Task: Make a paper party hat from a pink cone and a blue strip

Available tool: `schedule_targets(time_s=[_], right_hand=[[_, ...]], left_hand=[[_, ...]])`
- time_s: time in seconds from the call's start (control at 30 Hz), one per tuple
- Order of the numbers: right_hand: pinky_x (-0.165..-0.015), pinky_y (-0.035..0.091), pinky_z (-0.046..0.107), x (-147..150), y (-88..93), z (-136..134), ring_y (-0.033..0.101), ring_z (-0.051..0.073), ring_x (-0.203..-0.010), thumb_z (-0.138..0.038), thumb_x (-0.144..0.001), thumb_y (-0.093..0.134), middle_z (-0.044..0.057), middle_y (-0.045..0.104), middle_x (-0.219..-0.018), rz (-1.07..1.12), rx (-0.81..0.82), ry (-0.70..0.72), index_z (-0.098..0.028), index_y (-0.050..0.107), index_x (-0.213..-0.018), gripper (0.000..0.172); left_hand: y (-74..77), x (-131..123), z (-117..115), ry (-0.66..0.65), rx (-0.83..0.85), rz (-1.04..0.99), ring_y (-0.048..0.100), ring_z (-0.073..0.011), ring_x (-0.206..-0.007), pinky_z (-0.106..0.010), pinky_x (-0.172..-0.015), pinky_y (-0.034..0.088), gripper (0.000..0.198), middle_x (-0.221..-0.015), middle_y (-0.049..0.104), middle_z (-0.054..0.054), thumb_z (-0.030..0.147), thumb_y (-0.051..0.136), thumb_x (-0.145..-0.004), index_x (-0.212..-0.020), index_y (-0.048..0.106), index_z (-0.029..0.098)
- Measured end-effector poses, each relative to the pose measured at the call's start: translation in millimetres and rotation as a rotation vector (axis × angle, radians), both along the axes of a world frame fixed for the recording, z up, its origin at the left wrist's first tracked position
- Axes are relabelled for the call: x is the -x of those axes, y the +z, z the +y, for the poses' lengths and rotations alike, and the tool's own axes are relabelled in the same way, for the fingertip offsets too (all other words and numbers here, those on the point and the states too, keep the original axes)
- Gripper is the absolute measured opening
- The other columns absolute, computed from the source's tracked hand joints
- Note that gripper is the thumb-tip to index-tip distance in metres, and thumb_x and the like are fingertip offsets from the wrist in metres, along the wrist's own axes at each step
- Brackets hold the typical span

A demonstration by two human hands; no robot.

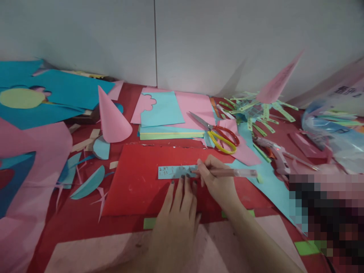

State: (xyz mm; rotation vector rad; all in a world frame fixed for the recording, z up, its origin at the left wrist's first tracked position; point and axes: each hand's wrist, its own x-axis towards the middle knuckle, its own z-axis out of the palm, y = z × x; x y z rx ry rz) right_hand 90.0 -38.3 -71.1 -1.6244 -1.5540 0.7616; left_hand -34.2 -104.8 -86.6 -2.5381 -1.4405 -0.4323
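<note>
My right hand (214, 178) grips a pen (236, 173), its tip touching a narrow light-blue paper strip (175, 172). Small handwritten marks, some of them figures, run along the strip. Flat beside it lies my left hand (180, 201), fingers stretched out with the fingertips on the strip's lower edge. Under both is a bright red sheet (136, 178). Part of the strip's right end is hidden behind my right hand.
Scissors (218, 136) with red and yellow handles lie beyond my right hand. A pink paper cone (113, 121) stands left, another cone (280, 81) sits on green strips at right. A glue gun (280, 157) and paper scraps (91, 182) lie around. A wall rises behind.
</note>
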Motion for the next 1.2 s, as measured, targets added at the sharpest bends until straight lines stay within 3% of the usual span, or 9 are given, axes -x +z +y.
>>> schedule_targets(time_s=[0.77, 1.2], right_hand=[[-0.048, 0.037, 0.022, -1.4, -0.2, 0.5, 0.047, 0.01, -0.041, -0.03, -0.08, 0.048, -0.007, 0.042, -0.037, 0.053, -0.011, -0.038, -0.022, 0.034, -0.05, 0.035], [-0.046, 0.037, 0.022, -2.1, -0.2, 0.4, 0.042, 0.009, -0.037, -0.029, -0.08, 0.047, -0.008, 0.041, -0.036, 0.09, 0.015, -0.058, -0.022, 0.034, -0.051, 0.032]], left_hand=[[-1.1, -0.7, -1.5, 0.01, -0.001, -0.004, 0.05, -0.0243, -0.111, -0.039, -0.095, 0.037, 0.044, -0.116, 0.059, -0.012, 0.03, 0.029, -0.087, -0.111, 0.058, 0.007], [-0.1, 0.4, 0.3, 0.005, -0.006, 0.003, 0.052, -0.0239, -0.11, -0.038, -0.094, 0.039, 0.045, -0.115, 0.06, -0.012, 0.028, 0.027, -0.087, -0.11, 0.059, 0.007]])
